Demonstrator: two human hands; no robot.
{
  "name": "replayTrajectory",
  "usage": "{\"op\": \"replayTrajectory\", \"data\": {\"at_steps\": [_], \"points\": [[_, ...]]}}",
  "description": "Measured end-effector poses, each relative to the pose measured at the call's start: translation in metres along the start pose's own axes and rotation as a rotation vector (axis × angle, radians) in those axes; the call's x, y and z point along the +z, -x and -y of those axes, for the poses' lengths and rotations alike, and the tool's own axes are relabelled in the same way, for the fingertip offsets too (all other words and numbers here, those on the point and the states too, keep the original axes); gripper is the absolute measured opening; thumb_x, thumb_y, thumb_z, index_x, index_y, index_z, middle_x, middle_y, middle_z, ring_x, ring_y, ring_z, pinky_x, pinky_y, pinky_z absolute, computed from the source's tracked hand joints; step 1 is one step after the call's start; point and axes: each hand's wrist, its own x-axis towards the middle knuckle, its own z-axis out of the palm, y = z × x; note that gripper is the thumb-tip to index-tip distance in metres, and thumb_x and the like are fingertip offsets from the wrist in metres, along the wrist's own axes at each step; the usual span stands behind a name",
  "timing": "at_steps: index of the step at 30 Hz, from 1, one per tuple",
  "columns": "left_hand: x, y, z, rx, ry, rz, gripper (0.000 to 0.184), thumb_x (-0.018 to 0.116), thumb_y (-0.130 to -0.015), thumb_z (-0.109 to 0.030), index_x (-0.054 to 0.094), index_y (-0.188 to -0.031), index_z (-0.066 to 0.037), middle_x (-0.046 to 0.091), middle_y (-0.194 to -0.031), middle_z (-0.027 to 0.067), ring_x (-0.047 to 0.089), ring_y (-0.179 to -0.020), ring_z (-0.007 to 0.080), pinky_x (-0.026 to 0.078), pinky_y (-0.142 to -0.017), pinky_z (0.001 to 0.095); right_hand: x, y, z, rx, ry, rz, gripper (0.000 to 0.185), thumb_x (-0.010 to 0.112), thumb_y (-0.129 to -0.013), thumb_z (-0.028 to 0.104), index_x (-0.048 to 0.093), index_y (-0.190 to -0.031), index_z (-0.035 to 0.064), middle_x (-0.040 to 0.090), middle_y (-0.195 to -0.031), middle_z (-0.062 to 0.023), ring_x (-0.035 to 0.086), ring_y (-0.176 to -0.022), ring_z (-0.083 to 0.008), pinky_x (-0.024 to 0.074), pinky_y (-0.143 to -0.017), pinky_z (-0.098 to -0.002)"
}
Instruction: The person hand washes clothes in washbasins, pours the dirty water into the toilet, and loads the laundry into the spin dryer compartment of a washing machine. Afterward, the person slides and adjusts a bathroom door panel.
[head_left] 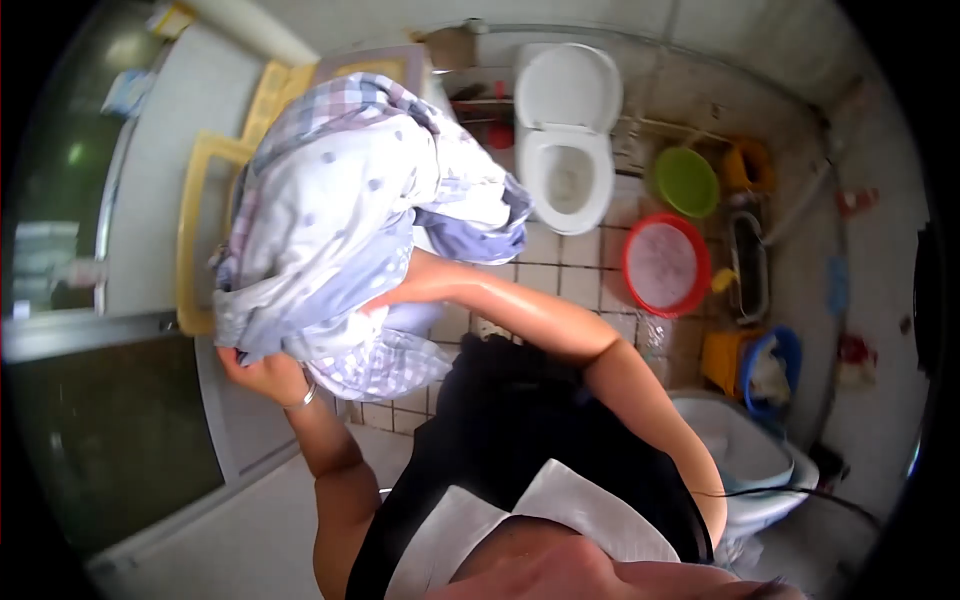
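A large bundle of light cloth (340, 190), white with dots and plaid parts, is held up at the left. My left hand (265, 375) grips its lower left edge, the fingers partly under the cloth. My right hand (395, 285) is closed on the bundle from the right side, with its fingers hidden in the folds. Corners of the cloth hang down to the right and towards my body. Behind and below the bundle is a yellow-framed appliance (190, 230), mostly covered.
A white toilet (567, 180) with its lid up stands beyond my right arm. Farther right are a red basin (627, 265) of foamy water, a green basin (687, 182), a blue basin (790, 365) and a sink (740, 440). A glass door (110, 440) is at the left.
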Motion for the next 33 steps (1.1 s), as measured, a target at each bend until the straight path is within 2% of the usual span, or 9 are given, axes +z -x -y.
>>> {"op": "replayTrajectory", "data": {"at_steps": [6,10,12,16,18,21,24,28,33], "points": [[-0.102,-0.064,0.040,0.162,-0.361,-0.346,0.036,0.060,-0.083,-0.002,0.056,-0.117,0.006,0.062,-0.116,0.0110,0.059,-0.101,0.0187,0.046,-0.090,0.0326,-0.018,-0.054,-0.017,0.189,-0.182,0.473,0.064,0.069,-0.088,0.023,0.041,-0.139,-0.0024,0.049,-0.137,-0.0204,0.054,-0.120,-0.0213,0.0432,-0.103,-0.0355],[-0.205,-0.120,0.065,0.226,-0.540,-0.555,0.037,0.061,-0.082,-0.003,0.056,-0.118,0.006,0.062,-0.117,0.0109,0.059,-0.101,0.0186,0.046,-0.090,0.0326,-0.076,-0.121,-0.064,0.295,-0.460,0.428,0.041,0.061,-0.093,0.023,0.057,-0.125,-0.0025,0.070,-0.101,-0.0157,0.070,-0.091,-0.0222,0.0553,-0.082,-0.0296],[-0.262,-0.144,0.074,0.262,-0.635,-0.631,0.037,0.061,-0.082,-0.003,0.056,-0.118,0.006,0.062,-0.117,0.0109,0.059,-0.101,0.0186,0.046,-0.090,0.0326,-0.082,-0.180,-0.094,0.361,-0.194,0.088,0.033,0.062,-0.092,0.023,0.064,-0.114,-0.0027,0.072,-0.089,-0.0142,0.071,-0.079,-0.0188,0.0573,-0.070,-0.0283],[-0.358,-0.163,0.071,0.282,-0.801,-0.711,0.038,0.062,-0.082,-0.003,0.056,-0.119,0.006,0.061,-0.117,0.0108,0.059,-0.101,0.0185,0.046,-0.091,0.0326,-0.122,-0.288,-0.267,0.586,0.568,0.031,0.033,0.071,-0.083,0.031,0.068,-0.104,0.0058,0.071,-0.090,-0.0041,0.068,-0.076,-0.0152,0.0544,-0.068,-0.0266],[-0.396,-0.166,0.067,0.269,-0.848,-0.702,0.039,0.062,-0.082,-0.004,0.056,-0.119,0.005,0.061,-0.117,0.0108,0.059,-0.101,0.0184,0.045,-0.091,0.0326,-0.118,-0.309,-0.328,0.737,1.166,0.215,0.038,0.074,-0.077,0.036,0.069,-0.101,0.0066,0.072,-0.095,-0.0080,0.069,-0.087,-0.0214,0.0552,-0.074,-0.0324],[-0.438,-0.183,0.110,0.153,-0.913,-0.605,0.039,0.062,-0.082,-0.004,0.055,-0.119,0.005,0.061,-0.118,0.0108,0.059,-0.101,0.0183,0.045,-0.091,0.0326,-0.110,-0.296,-0.450,0.835,1.260,-0.077,0.035,0.067,-0.079,0.032,0.070,-0.103,0.0071,0.067,-0.111,-0.0146,0.064,-0.104,-0.0314,0.0524,-0.086,-0.0421],[-0.419,-0.206,0.239,-0.055,-0.951,-0.310,0.040,0.063,-0.081,-0.004,0.055,-0.120,0.005,0.061,-0.118,0.0107,0.059,-0.101,0.0182,0.045,-0.091,0.0326,-0.150,-0.270,-0.608,0.990,1.287,-0.075,0.038,0.059,-0.083,0.025,0.064,-0.116,0.0055,0.061,-0.124,-0.0182,0.059,-0.112,-0.0381,0.0496,-0.091,-0.0460],[-0.260,-0.173,0.377,-0.314,-0.665,0.074,0.045,0.061,-0.085,-0.007,0.053,-0.129,0.001,0.056,-0.128,0.0125,0.053,-0.112,0.0175,0.041,-0.098,0.0319,-0.161,-0.227,-0.706,1.100,1.162,-0.544,0.058,0.062,-0.083,0.031,0.049,-0.133,0.0047,0.043,-0.141,-0.0221,0.035,-0.134,-0.0404,0.0439,-0.100,-0.0442],[-0.174,-0.113,0.405,-0.582,-0.302,0.404,0.046,0.059,-0.088,-0.010,0.050,-0.131,0.001,0.055,-0.130,0.0128,0.052,-0.114,0.0185,0.040,-0.100,0.0320,-0.181,-0.192,-0.758,0.982,1.466,-0.489,0.069,0.064,-0.080,0.038,0.045,-0.138,0.0050,0.031,-0.148,-0.0242,0.016,-0.138,-0.0445,0.0400,-0.104,-0.0441]]}}
